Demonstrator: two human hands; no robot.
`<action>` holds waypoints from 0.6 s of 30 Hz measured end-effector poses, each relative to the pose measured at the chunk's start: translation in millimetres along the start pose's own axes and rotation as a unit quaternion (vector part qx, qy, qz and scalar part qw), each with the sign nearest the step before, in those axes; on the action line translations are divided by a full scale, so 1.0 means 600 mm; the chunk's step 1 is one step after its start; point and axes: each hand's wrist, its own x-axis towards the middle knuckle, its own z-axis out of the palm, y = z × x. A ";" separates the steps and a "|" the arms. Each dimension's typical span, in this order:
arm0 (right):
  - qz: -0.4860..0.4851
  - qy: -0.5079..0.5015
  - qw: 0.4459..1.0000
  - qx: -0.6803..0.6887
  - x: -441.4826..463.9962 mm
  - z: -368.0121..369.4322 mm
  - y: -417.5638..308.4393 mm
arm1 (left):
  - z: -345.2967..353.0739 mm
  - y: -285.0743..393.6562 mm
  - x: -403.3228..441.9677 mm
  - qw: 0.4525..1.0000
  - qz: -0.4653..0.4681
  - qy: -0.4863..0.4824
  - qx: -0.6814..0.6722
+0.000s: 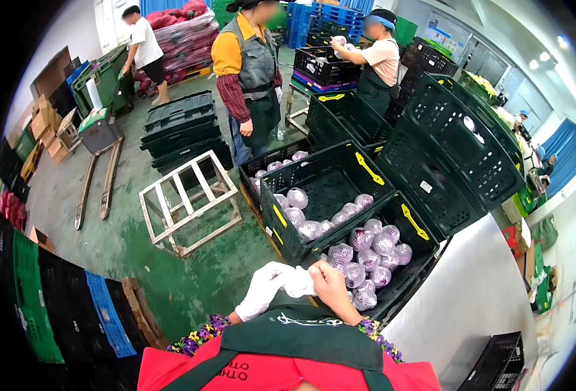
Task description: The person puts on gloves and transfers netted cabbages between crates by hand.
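Note:
My left hand [262,290] wears a white glove and is closed at the front of my apron. Bare, my right hand [330,284] pinches a bunched white glove [297,283] between the two hands. The border between this white fabric and my gloved left fingers is hard to make out. Just beyond my right hand, a dark green crate [410,272] holds several round purple vegetables [384,244] in white mesh sleeves. A second dark green crate [340,171] behind it has more of them along its near side.
A metal table [457,287] lies to my right, with open crates [425,176] tilted above it. A white metal stand [193,199] and stacked crates [183,130] are at the left. One person [249,72] stands ahead; another person [376,62] handles wrapped produce.

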 end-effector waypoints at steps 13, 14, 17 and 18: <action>0.003 -0.010 1.000 -0.027 -0.012 -0.010 -0.001 | 0.026 0.054 -0.006 0.927 0.229 0.008 0.297; 0.016 -0.041 0.998 -0.035 -0.014 -0.011 -0.008 | 0.030 0.057 -0.006 0.917 0.238 -0.025 0.319; -0.003 -0.041 0.999 -0.016 -0.019 -0.004 -0.006 | 0.041 0.042 -0.002 0.878 0.288 -0.087 0.372; -0.006 -0.037 0.999 -0.013 -0.020 -0.002 -0.003 | 0.045 0.039 -0.004 0.896 0.266 -0.092 0.344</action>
